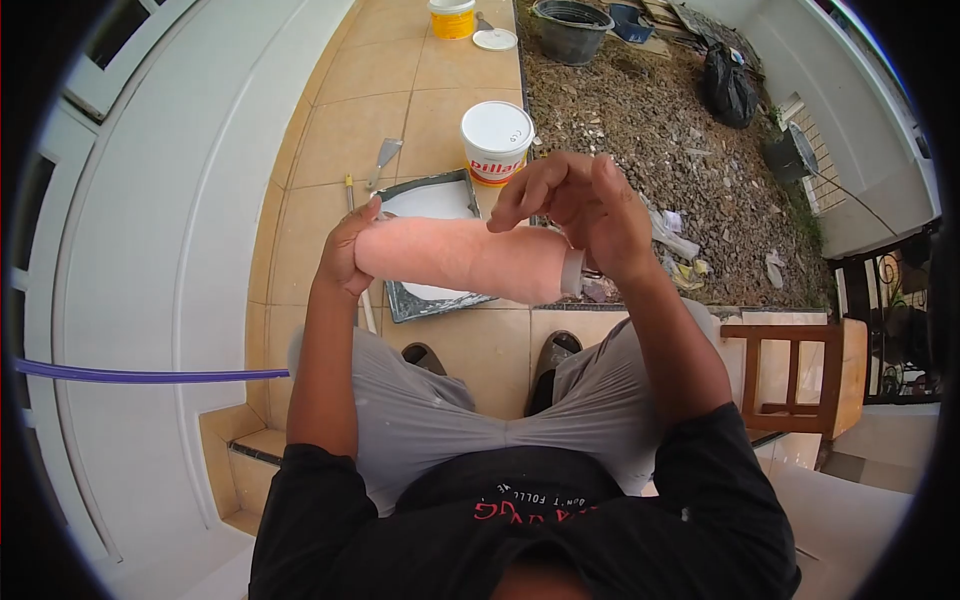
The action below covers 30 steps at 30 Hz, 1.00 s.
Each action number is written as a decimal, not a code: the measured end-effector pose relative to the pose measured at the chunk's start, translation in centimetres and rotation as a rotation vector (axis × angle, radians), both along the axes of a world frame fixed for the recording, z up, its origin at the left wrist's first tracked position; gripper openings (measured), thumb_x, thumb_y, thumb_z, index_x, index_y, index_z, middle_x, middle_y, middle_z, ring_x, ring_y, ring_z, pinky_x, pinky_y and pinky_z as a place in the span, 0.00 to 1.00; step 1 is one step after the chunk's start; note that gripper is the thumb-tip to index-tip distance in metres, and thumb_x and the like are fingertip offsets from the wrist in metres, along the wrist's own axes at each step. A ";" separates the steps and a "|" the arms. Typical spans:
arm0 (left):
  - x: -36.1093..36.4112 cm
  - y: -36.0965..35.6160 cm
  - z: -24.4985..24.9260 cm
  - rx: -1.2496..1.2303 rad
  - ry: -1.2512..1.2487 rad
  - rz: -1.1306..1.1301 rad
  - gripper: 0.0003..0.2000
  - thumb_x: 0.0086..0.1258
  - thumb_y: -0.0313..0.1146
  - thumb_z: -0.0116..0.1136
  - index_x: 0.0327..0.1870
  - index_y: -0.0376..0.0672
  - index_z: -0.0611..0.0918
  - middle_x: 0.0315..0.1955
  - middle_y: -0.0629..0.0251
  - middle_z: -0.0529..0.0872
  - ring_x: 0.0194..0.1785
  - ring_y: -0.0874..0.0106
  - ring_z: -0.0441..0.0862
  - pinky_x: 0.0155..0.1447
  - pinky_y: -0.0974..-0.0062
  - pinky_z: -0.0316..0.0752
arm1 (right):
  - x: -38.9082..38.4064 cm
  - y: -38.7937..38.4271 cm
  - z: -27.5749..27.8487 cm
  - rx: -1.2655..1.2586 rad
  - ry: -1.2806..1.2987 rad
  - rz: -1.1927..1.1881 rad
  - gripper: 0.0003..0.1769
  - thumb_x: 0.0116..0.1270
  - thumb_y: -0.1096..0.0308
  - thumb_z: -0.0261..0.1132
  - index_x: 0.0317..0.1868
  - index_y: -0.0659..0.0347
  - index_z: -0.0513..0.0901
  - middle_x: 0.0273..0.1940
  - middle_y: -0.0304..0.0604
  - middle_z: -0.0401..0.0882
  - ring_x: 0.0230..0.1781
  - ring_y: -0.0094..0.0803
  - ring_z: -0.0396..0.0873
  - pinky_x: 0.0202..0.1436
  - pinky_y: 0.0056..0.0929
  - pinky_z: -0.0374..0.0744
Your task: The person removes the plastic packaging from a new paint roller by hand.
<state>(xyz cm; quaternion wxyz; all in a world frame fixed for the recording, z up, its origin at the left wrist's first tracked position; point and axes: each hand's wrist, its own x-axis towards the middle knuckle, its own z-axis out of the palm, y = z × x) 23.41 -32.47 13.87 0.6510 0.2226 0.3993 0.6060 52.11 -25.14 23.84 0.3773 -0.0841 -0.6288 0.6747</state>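
Observation:
A fluffy pink paint roller cover lies sideways across the view, above the paint tray. My left hand grips its left end, thumb up along the edge. At the other end, a pale grey core rim sticks out past the nap. My right hand is raised beside that end with its fingers apart and loosely bent, the fingertips overlapping the cover's top edge in this view. White paint shows in the tray, which is partly hidden behind the cover.
Beyond the tray stand a lidded white paint bucket and a scraper. A long thin pole lies to the left. Farther off are a yellow-white bucket and black tub. A wooden stool is at right, gravelly ground beyond.

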 end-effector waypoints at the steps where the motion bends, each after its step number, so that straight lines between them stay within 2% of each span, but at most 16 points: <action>1: 0.0 0.2 -0.1 -0.015 -0.014 -0.007 0.16 0.74 0.42 0.57 0.35 0.35 0.82 0.32 0.55 0.87 0.33 0.67 0.86 0.41 0.71 0.80 | 0.1 0.1 -0.1 0.023 -0.013 0.004 0.35 0.79 0.43 0.40 0.34 0.70 0.78 0.37 0.55 0.82 0.41 0.41 0.82 0.50 0.37 0.79; 2: 0.1 0.3 0.0 -0.014 -0.027 -0.005 0.16 0.74 0.42 0.57 0.35 0.36 0.82 0.31 0.56 0.87 0.33 0.67 0.86 0.40 0.71 0.80 | 0.1 0.2 -0.1 0.051 -0.026 0.008 0.34 0.80 0.46 0.40 0.34 0.70 0.78 0.36 0.53 0.82 0.41 0.39 0.82 0.50 0.36 0.79; 3: 0.6 0.3 0.4 -0.015 -0.043 -0.003 0.16 0.73 0.42 0.57 0.35 0.36 0.82 0.31 0.56 0.87 0.33 0.67 0.85 0.40 0.70 0.79 | -0.3 0.0 -0.5 0.070 0.004 -0.044 0.32 0.80 0.48 0.42 0.34 0.70 0.79 0.34 0.52 0.82 0.36 0.37 0.82 0.45 0.34 0.81; 6: 1.1 0.2 0.1 -0.076 -0.071 0.062 0.15 0.72 0.42 0.59 0.35 0.37 0.82 0.29 0.57 0.86 0.31 0.67 0.85 0.40 0.70 0.79 | -0.3 -1.1 -0.8 0.090 -0.026 -0.230 0.29 0.79 0.52 0.46 0.34 0.71 0.77 0.33 0.54 0.81 0.32 0.37 0.82 0.38 0.31 0.81; 9: 2.4 -0.4 0.4 -0.143 -0.037 0.129 0.14 0.70 0.42 0.61 0.35 0.38 0.81 0.28 0.58 0.85 0.31 0.67 0.84 0.40 0.69 0.79 | -0.4 -1.7 -0.2 0.265 -0.124 -0.368 0.21 0.78 0.64 0.49 0.31 0.71 0.77 0.31 0.50 0.81 0.27 0.31 0.82 0.31 0.25 0.79; 12: 1.6 -1.2 0.4 -0.133 -0.014 0.124 0.14 0.69 0.42 0.62 0.35 0.38 0.81 0.28 0.58 0.85 0.31 0.67 0.84 0.40 0.68 0.79 | -0.8 -2.6 -0.9 0.321 -0.139 -0.338 0.18 0.77 0.69 0.50 0.30 0.70 0.77 0.29 0.46 0.81 0.26 0.27 0.81 0.30 0.24 0.79; 13: 1.1 -1.2 0.3 -0.115 -0.013 0.114 0.14 0.69 0.42 0.62 0.36 0.38 0.81 0.29 0.58 0.85 0.31 0.67 0.84 0.40 0.68 0.79 | -1.0 -2.9 -1.3 0.357 -0.141 -0.312 0.17 0.77 0.69 0.51 0.30 0.70 0.77 0.29 0.46 0.81 0.26 0.27 0.81 0.30 0.24 0.78; 16: 0.6 -1.4 -0.3 -0.119 -0.006 0.105 0.15 0.69 0.43 0.63 0.35 0.38 0.81 0.29 0.57 0.85 0.32 0.67 0.84 0.41 0.69 0.79 | -1.6 -2.2 -2.3 0.241 -0.118 -0.427 0.15 0.76 0.69 0.56 0.30 0.69 0.79 0.25 0.40 0.81 0.24 0.24 0.80 0.27 0.22 0.77; 17: 0.6 -1.3 -0.7 -0.113 -0.030 0.082 0.15 0.69 0.44 0.62 0.36 0.38 0.81 0.30 0.57 0.86 0.33 0.66 0.84 0.41 0.69 0.79 | -1.7 -1.7 -2.6 0.227 -0.107 -0.487 0.17 0.77 0.66 0.55 0.31 0.68 0.79 0.26 0.41 0.81 0.24 0.25 0.81 0.29 0.23 0.78; 20: 0.5 -0.3 -1.3 -0.073 -0.102 0.063 0.17 0.69 0.46 0.62 0.38 0.37 0.81 0.32 0.57 0.86 0.34 0.66 0.85 0.41 0.68 0.80 | -2.1 0.1 -2.8 -0.007 -0.007 -0.436 0.20 0.79 0.61 0.53 0.32 0.68 0.79 0.29 0.44 0.83 0.25 0.27 0.81 0.33 0.25 0.80; 21: 0.3 0.2 -1.2 -0.059 -0.124 0.072 0.17 0.70 0.47 0.61 0.39 0.38 0.81 0.33 0.57 0.86 0.34 0.66 0.85 0.41 0.68 0.80 | -1.7 0.9 -3.2 -0.077 -0.074 -0.372 0.29 0.80 0.48 0.46 0.36 0.66 0.79 0.33 0.47 0.84 0.31 0.31 0.83 0.40 0.30 0.81; 24: -0.5 0.8 -0.7 -0.010 -0.252 0.164 0.18 0.70 0.49 0.60 0.42 0.39 0.80 0.36 0.58 0.86 0.36 0.66 0.85 0.40 0.68 0.80 | -0.3 2.7 -3.1 -0.334 -0.055 -0.148 0.36 0.79 0.39 0.37 0.41 0.65 0.79 0.37 0.49 0.84 0.38 0.34 0.83 0.48 0.36 0.80; 25: -0.8 0.7 -0.9 0.002 -0.309 0.210 0.19 0.71 0.49 0.59 0.44 0.40 0.80 0.37 0.58 0.86 0.36 0.66 0.85 0.39 0.68 0.79 | 0.2 3.5 -3.8 -0.260 -0.106 -0.090 0.41 0.77 0.34 0.31 0.45 0.64 0.78 0.42 0.51 0.84 0.46 0.37 0.82 0.55 0.39 0.77; 28: -2.9 0.8 -2.4 0.135 -0.357 0.237 0.19 0.70 0.51 0.60 0.46 0.43 0.78 0.39 0.61 0.85 0.38 0.66 0.83 0.37 0.70 0.77 | 0.0 2.8 -5.9 0.132 -0.426 -0.264 0.44 0.75 0.32 0.29 0.50 0.63 0.78 0.48 0.53 0.82 0.51 0.38 0.79 0.59 0.37 0.75; 29: -3.3 0.8 -2.6 0.115 -0.338 0.285 0.19 0.70 0.52 0.60 0.46 0.44 0.78 0.39 0.61 0.85 0.38 0.67 0.83 0.37 0.70 0.77 | 0.0 2.3 -7.1 -0.015 -0.390 -0.159 0.35 0.76 0.37 0.45 0.53 0.64 0.76 0.50 0.52 0.80 0.54 0.39 0.77 0.62 0.40 0.72; 30: -3.0 0.9 -2.5 0.090 -0.320 0.330 0.19 0.69 0.52 0.60 0.47 0.45 0.77 0.39 0.62 0.85 0.38 0.67 0.83 0.37 0.71 0.76 | -0.6 1.5 -7.9 0.162 -0.468 -0.261 0.30 0.73 0.42 0.52 0.53 0.64 0.76 0.50 0.52 0.79 0.54 0.41 0.77 0.62 0.41 0.71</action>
